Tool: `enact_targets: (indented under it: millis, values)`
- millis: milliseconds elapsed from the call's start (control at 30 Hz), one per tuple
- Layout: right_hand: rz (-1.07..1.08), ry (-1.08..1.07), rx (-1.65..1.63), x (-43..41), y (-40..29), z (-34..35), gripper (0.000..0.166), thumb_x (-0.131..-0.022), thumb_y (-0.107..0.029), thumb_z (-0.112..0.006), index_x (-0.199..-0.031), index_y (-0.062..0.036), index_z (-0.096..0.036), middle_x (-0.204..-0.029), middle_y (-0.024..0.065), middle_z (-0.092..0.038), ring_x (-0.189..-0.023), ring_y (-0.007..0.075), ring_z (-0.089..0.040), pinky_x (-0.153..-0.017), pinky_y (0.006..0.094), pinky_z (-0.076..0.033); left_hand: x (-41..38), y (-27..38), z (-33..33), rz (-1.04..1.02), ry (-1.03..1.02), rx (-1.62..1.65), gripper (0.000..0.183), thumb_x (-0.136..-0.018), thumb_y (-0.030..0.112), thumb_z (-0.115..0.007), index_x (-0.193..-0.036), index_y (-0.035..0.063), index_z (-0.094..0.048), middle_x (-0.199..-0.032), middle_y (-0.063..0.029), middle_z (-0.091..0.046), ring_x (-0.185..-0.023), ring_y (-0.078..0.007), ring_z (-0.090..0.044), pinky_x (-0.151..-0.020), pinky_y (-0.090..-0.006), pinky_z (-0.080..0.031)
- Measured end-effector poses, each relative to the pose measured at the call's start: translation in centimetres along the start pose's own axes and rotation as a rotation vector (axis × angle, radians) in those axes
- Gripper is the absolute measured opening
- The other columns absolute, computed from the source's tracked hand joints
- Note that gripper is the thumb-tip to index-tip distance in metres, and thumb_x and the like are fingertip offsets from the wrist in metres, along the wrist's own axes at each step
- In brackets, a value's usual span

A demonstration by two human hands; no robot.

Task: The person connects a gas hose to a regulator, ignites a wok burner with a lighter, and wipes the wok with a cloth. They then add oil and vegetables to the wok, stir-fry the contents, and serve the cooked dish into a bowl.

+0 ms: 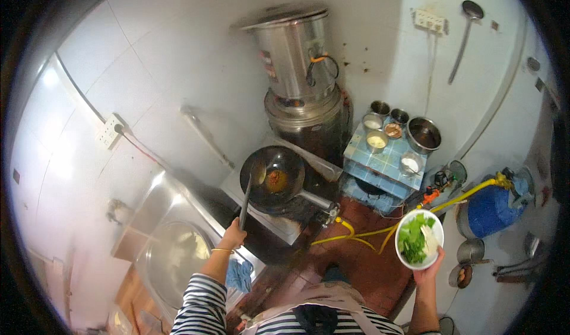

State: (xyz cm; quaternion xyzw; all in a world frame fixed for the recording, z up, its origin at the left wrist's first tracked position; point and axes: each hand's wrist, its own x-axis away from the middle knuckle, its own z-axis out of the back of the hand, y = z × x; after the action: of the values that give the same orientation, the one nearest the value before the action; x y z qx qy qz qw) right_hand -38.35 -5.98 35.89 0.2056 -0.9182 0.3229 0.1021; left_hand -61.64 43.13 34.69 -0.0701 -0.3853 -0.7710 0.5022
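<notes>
My left hand (234,235) grips the handle of a metal cooking ladle (245,203), whose head rests inside a black wok (291,161) towards its left side. A small patch of reddish-brown seasoning in oil (276,180) lies at the bottom of the wok. The wok's metal handle (317,199) points to the lower right. Off to the right, my right hand (428,270) holds a white bowl (402,255) by its near rim. Chopped green leaves (414,241) fill much of the bowl, with a pale white food (429,241) beside them.
Behind the wok stands a tall steel cooker (294,45). Metal seasoning pots (376,141) crowd a blue tiled stand (365,161). Yellow gas hoses (365,234) cross the floor to a blue gas cylinder (494,212). A large steel basin (173,259) and a blue cloth (239,275) are at left.
</notes>
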Motion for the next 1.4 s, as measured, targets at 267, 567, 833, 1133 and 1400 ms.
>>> enact_targets:
  millis: [267, 567, 833, 1133, 1400]
  values:
    - [-0.191, -0.04, 0.185, -10.2, 4.5, -8.1, 0.057, -0.075, -0.043, -0.038, -0.118, -0.0056, -0.036, -0.115, 0.0115, -0.043, -0.104, 0.0246, -0.043, -0.086, 0.037, -0.035, -0.3, 0.8, 0.2, 0.066, -0.192, 0.424, 0.067, -0.07, 0.005, -0.051, -0.128, 0.0103, -0.019, -0.061, -0.0064, -0.047, -0.038, -0.0125, -0.042, -0.032, -0.0267, -0.033]
    - [-0.175, -0.032, 0.115, -8.3, 8.5, -11.3, 0.054, -0.076, -0.039, -0.038, -0.117, -0.0047, -0.036, -0.116, 0.0105, -0.043, -0.104, 0.0249, -0.042, -0.087, 0.0363, -0.035, -2.1, -1.1, 0.6, 0.018, -0.223, 0.377, 0.071, -0.069, 0.003, -0.051, -0.13, 0.0152, -0.016, -0.066, -0.0079, -0.051, -0.037, -0.0128, -0.045, -0.033, -0.0259, -0.035]
    - [-0.194, 0.044, 0.132, -5.8, 11.6, -12.7, 0.052, -0.077, -0.042, -0.036, -0.117, -0.0084, -0.038, -0.115, 0.0086, -0.044, -0.103, 0.0248, -0.045, -0.084, 0.0379, -0.039, -3.4, -0.7, 2.0, -0.064, -0.137, 0.117, 0.068, -0.069, 0.007, -0.051, -0.129, 0.0143, -0.019, -0.076, -0.0114, -0.056, -0.039, -0.0163, -0.048, -0.036, -0.03, -0.039]
    - [-0.358, -0.094, 0.143, -6.4, 16.3, -14.3, 0.062, -0.072, -0.031, -0.052, -0.123, -0.007, -0.026, -0.121, 0.0128, -0.037, -0.109, 0.0278, -0.039, -0.089, 0.0437, -0.037, -2.4, -1.8, 4.8, -0.013, -0.206, 0.012, 0.068, -0.07, 0.008, -0.048, -0.129, 0.0166, -0.015, -0.08, -0.0219, -0.057, -0.058, -0.0286, -0.058, -0.056, -0.0354, -0.046]
    - [-0.644, -0.151, 0.386, -18.3, 25.5, -16.8, 0.047, -0.08, -0.029, -0.049, -0.119, -0.0108, -0.032, -0.119, 0.0118, -0.038, -0.108, 0.0275, -0.04, -0.09, 0.0462, -0.034, -0.2, -5.6, 1.1, -0.136, -0.012, -0.212, 0.066, -0.071, 0.013, -0.049, -0.128, 0.017, -0.016, -0.082, -0.0214, -0.056, -0.076, -0.0361, -0.055, -0.067, -0.0437, -0.042]
